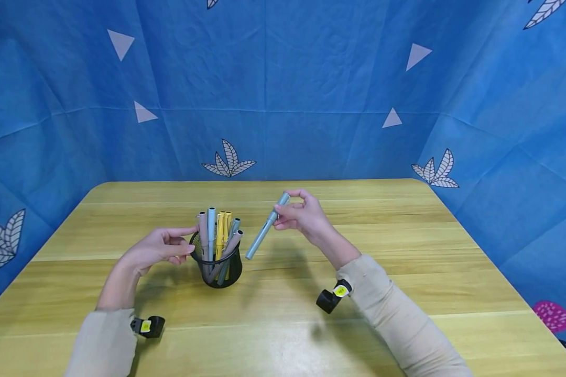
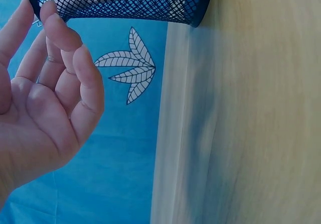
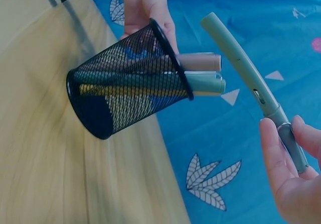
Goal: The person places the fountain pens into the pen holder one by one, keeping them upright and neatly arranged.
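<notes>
A black mesh pen holder (image 1: 236,269) stands upright on the table, left of centre. My left hand (image 1: 158,248) pinches its rim between thumb and fingers; the left wrist view shows the fingertips at the mesh cup's (image 2: 130,3) edge. Inside the holder are grey-mauve pens (image 1: 203,235), yellow pens (image 1: 220,230) and blue pens (image 1: 211,233). My right hand (image 1: 306,214) pinches a blue-green pen (image 1: 262,238) near its upper end. This pen slants down to the left, its lower end just right of the holder. In the right wrist view, a small oval window shows on the pen (image 3: 241,68).
The pale wooden table (image 1: 405,235) runs back to a blue patterned cloth (image 1: 264,78), which also hangs on both sides. Black wrist cameras (image 1: 334,297) are strapped at both sleeves, over the table's near part.
</notes>
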Action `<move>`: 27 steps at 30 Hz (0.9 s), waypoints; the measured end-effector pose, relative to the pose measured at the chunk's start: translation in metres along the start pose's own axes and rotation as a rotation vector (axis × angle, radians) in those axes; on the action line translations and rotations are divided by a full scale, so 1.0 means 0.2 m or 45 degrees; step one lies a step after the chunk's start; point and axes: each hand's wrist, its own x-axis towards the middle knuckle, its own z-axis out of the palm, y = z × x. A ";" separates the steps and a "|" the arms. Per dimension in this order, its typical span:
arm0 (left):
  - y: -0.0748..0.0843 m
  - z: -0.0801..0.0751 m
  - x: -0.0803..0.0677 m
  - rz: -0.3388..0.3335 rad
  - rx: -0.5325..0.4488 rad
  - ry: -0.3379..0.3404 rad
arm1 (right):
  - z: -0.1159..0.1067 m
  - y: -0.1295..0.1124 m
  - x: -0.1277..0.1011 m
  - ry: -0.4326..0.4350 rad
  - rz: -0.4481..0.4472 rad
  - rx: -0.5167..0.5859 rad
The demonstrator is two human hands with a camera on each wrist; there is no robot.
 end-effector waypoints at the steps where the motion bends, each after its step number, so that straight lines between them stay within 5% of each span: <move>1: 0.00 0.00 0.00 0.000 0.001 0.000 | 0.01 0.00 0.00 0.004 -0.013 0.005; 18: 0.01 0.00 0.00 -0.001 -0.003 -0.008 | 0.11 -0.02 0.00 0.092 -0.223 0.080; 27: 0.00 0.00 0.00 -0.013 -0.010 0.001 | 0.19 -0.01 0.00 0.082 -0.479 -0.081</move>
